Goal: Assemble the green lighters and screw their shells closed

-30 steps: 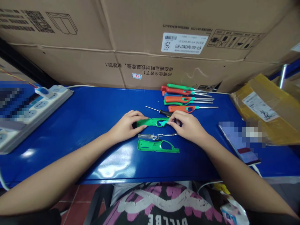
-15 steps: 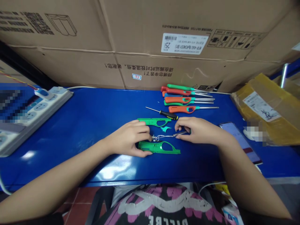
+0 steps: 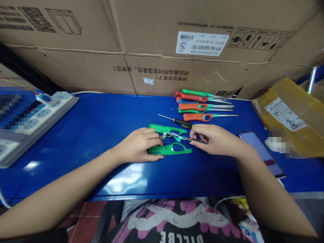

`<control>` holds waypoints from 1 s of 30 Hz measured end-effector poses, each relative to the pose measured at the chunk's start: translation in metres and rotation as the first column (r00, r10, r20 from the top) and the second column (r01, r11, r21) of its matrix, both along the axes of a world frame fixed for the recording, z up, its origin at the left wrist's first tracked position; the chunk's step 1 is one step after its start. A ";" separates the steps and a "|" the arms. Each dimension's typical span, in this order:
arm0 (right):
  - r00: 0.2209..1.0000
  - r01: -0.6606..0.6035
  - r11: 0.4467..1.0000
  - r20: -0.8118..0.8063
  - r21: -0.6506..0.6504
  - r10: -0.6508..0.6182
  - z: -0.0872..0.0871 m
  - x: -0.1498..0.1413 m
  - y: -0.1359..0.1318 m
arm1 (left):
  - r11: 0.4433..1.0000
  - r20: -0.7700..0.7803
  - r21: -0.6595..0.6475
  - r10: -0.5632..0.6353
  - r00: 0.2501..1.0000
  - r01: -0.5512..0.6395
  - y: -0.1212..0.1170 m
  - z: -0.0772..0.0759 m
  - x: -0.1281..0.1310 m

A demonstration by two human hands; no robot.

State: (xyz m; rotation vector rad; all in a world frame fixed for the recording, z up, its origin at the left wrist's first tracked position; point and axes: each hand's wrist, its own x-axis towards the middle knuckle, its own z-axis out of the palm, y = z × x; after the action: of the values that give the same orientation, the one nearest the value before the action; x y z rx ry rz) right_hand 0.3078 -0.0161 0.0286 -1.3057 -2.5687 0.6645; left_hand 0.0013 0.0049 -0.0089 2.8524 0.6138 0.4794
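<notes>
My left hand [image 3: 139, 145] is closed over the left ends of an opened lighter. Its thumb presses the lower green shell half [image 3: 172, 149], and its fingers cover the end of the lighter's inner assembly. Above that lies the upper green shell half [image 3: 164, 129]. From the left fingertips, thin white wires [image 3: 174, 135] run to a slim metal tube [image 3: 198, 140], which my right hand [image 3: 219, 139] pinches. A small teal trigger [image 3: 177, 138] sits between the shell halves, partly behind the wires.
Several assembled long-neck lighters [image 3: 197, 107] lie at the back, with a black-and-yellow screwdriver [image 3: 183, 123] before them. A power strip [image 3: 37, 121] stands at left. At right are a phone [image 3: 260, 152] and a taped parcel [image 3: 291, 114]. A large carton [image 3: 152, 44] walls the back.
The lower shell half has shifted up toward the upper one. The wired assembly has risen over the trigger, and the upper shell half now tilts slightly.
</notes>
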 end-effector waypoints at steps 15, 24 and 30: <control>0.997 -0.016 1.000 0.076 0.016 0.014 -0.005 -0.003 0.000 | 0.999 -0.016 0.011 0.031 0.999 -0.031 0.003 0.001 -0.002; 0.996 0.014 0.999 0.087 0.049 -0.018 -0.009 -0.002 0.002 | 0.999 -0.022 0.033 0.034 0.999 -0.033 0.004 0.001 -0.004; 0.996 -0.087 0.988 0.047 0.131 0.081 -0.014 -0.013 -0.002 | 0.998 0.004 0.005 0.067 0.998 -0.067 0.000 0.000 0.000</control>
State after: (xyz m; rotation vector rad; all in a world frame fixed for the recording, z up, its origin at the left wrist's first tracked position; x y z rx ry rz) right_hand 0.2947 -0.0184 0.0143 -1.1874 -2.6624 0.4760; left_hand 0.0015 0.0044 -0.0087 2.8428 0.7101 0.4977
